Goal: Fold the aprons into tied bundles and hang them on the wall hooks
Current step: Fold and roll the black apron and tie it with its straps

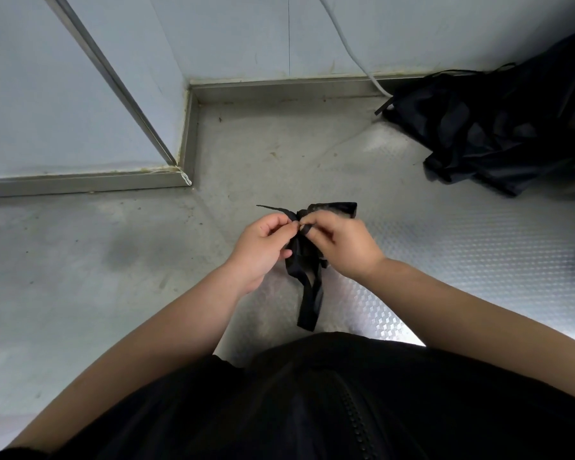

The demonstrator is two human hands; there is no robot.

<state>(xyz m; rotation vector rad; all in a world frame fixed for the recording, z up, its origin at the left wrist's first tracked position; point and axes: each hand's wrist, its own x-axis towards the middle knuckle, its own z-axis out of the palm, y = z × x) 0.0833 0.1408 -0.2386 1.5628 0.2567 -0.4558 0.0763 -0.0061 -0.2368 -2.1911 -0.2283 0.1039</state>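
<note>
Head view, looking down.

A: What is closest?

B: A person's black top (346,410) with a zip down the front. Two bare arms reach out from it.

A: What are the hands doing?

B: The left hand (263,250) has its fingers curled in. Its thumb and a finger pinch a thin black strap (274,208). The tip of the strap pokes out to the left, past the hand.

A: And the other hand?

B: The right hand (342,247) is curled too. It pinches the same strap right next to the left hand. A bit of the strap goes round one finger.

A: Where is the apron?

B: The apron bundle (304,257) is small, black and scrunched up. It is between the two hands, up in the air over the floor (113,260). One end sticks out above the right hand. A flat black tail (309,310) hangs down from it toward the person's top.

A: What is the floor like?

B: Grey, with dark smudges. The right side is shiny and has a little bumpy pattern.

A: What is further away?

B: A heap of black aprons (495,127) lies on the floor on the far right, by the wall (246,34). Straps stick out of the heap. A white cable (352,44) runs down the wall to the heap. A metal strip (279,86) runs along the bottom of the wall.
</note>
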